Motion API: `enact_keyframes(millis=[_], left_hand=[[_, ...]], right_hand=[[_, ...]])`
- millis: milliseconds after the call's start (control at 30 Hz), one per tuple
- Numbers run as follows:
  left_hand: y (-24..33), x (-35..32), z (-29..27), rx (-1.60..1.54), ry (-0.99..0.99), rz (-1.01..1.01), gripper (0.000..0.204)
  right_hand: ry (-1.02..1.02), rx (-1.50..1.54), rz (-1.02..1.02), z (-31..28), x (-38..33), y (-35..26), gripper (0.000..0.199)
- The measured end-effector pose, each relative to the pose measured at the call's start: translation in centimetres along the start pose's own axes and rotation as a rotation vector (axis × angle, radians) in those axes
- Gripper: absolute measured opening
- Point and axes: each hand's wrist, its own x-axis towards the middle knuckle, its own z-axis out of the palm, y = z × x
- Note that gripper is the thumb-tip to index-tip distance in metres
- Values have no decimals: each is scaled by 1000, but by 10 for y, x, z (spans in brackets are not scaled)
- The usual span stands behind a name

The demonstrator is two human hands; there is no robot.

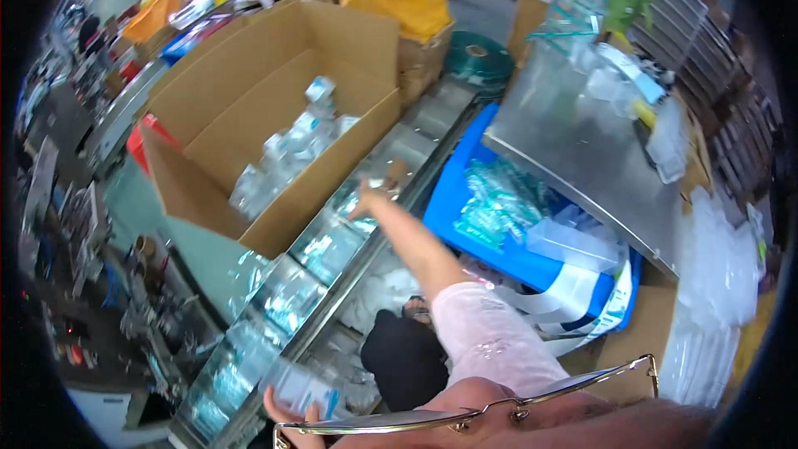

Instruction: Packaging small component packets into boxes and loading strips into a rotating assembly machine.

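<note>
Low at the picture's bottom edge, my left hand (291, 414) has its fingers closed around a clear plastic box (306, 389) with a teal mark. My right arm reaches up and left across the conveyor (353, 270). At its end, my right hand (374, 201) has its fingers apart, over or against the clear packs on the belt; whether it touches one is hard to see. A row of clear plastic packs (287, 295) with teal tints runs along that belt. Beside it stands a large open carton (241, 91) holding several clear packs (295, 145).
Right of the conveyor, a blue bin (445, 208) holds teal film packs and clear trays. A metal tabletop (565, 150) juts over it. Stacked clear trays (702, 283) stand far right. A green tape roll (478, 58) sits behind the belt's far end. Machinery (150, 283) fills the left.
</note>
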Motion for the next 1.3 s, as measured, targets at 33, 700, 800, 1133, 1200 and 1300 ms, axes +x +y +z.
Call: enact_keyframes(millis=[33, 700, 800, 1133, 1200, 1300], left_hand=[[-23, -10, -18, -36, -4, 17, 85], [-52, -52, -9, -94, 144, -22, 87], [6, -53, 6, -127, 39, -163, 82], [37, -18, 13, 99, -279, 155, 89], [34, -26, -10, 324, -233, 109, 91], [35, -55, -35, 368, -151, 229, 95]], right_hand=[[39, 51, -15, 6, -3, -9, 128], [-145, 639, -487, 24, 36, 27, 100], [-43, 854, -440, 0, 3, 26, 82], [-90, 937, -1188, 81, -320, -52, 68], [-88, 1072, -1164, 103, -391, -66, 68], [-102, 1090, -1308, 121, -429, -65, 67]])
